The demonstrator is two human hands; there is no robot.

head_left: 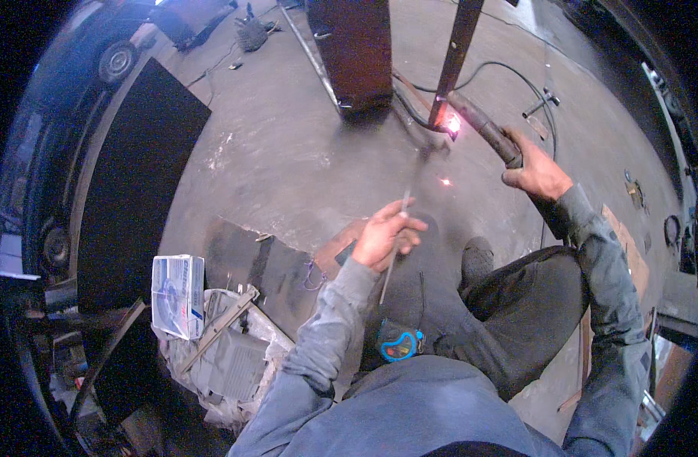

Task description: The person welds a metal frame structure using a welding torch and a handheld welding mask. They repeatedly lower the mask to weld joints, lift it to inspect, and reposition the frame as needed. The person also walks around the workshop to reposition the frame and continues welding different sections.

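Note:
My right hand (538, 169) is wrapped round a dark, tube-shaped welding electrode holder (487, 128). The holder's far end is beside the lower end of an upright brown steel bar (457, 57), where a bright pink-white glow (452, 122) shows. Glare hides the exact contact there. Lower down, a small spark (446, 182) glows over the floor. My left hand (387, 236) is nearer to me, pinching a thin grey welding rod (389, 276) that slants up through the fingers, slightly blurred.
A brown steel post (352, 53) stands beyond my hands. Black cable (509, 65) curves over the floor behind the bar. A large dark panel (139, 183) stands left, near a vehicle wheel (118, 61). A white-and-blue box (177, 297) sits by my left arm; a blue-trimmed tape measure (399, 344) is at my waist.

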